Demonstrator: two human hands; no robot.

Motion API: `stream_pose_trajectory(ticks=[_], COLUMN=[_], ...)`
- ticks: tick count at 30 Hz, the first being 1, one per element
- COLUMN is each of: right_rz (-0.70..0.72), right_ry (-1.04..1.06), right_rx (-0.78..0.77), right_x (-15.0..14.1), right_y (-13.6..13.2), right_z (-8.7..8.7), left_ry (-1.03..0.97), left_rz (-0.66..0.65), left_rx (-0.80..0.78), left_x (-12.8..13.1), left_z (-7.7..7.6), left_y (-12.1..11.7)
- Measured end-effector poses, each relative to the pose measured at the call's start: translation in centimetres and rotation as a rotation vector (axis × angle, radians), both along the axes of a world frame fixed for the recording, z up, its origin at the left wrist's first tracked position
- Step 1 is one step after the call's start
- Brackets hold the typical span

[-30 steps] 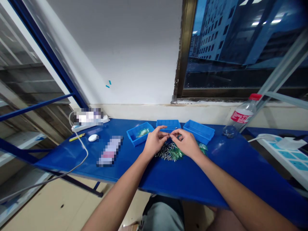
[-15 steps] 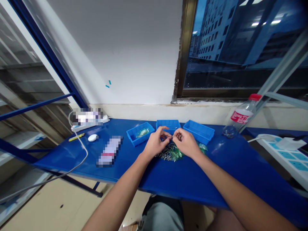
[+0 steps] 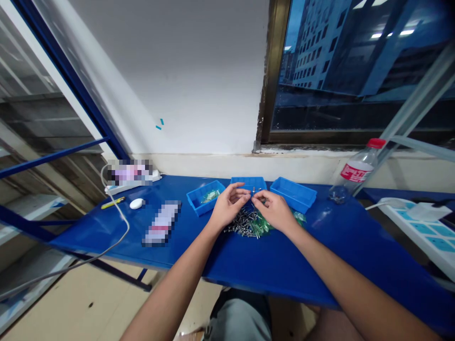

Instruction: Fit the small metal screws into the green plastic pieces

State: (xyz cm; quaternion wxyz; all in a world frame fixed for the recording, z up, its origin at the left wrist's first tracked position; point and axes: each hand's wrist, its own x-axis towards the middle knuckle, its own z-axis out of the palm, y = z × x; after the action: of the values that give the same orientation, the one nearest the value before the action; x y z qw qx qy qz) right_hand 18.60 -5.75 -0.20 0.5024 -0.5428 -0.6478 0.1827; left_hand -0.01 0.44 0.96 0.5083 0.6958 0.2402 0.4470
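Note:
My left hand [image 3: 231, 204] is closed, thumb against curled fingers, above the left part of a pile of metal screws [image 3: 245, 223]. Facing it, my right hand [image 3: 272, 208] pinches thumb and fingertips together over the same pile. Whatever either hand holds is too small or hidden to name. The fingertips of both hands are close, with a narrow gap between them. Green plastic pieces [image 3: 262, 227], which look like wall plugs or small bags, lie among the screws and partly under my right hand.
Behind the hands stand a left blue bin [image 3: 194, 202] with pale green pieces, a middle blue bin [image 3: 249, 181] and a right blue bin [image 3: 295, 199]. A bottle [image 3: 355, 173] is at right, a power strip [image 3: 419, 227] beyond. A yellow cutter [image 3: 113, 203], white mouse-like object [image 3: 136, 203] and blurred phone-like item [image 3: 161, 225] lie left.
My hands have drawn slightly apart at the fingertips, my left hand shifting a little left. More of the screw pile shows between them.

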Motion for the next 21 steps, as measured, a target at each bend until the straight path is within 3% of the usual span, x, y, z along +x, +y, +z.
stream_pose_trajectory(ticks=[4,9,14,21], right_rz=[-0.016,-0.052,-0.148,-0.119], right_ry=[0.061,0.003,-0.101,-0.180], right_rx=[-0.012,-0.053,-0.017,0.061], right_x=[0.5,0.7,0.7,-0.1], right_y=[0.9,1.9,1.4,-0.5], right_z=[-0.2,0.1,0.7,0.9], left_ry=[0.391,0.635,0.638,0.667], left_rz=[0.121,0.035,-0.011,0.002], left_rx=[0.291,0.535,0.569,0.503], left_x=[-0.4,-0.7,-0.6,-0.3], left_z=[0.1,-0.4,-1.0,-0.9], left_y=[-0.2,-0.3,0.0,0.2])
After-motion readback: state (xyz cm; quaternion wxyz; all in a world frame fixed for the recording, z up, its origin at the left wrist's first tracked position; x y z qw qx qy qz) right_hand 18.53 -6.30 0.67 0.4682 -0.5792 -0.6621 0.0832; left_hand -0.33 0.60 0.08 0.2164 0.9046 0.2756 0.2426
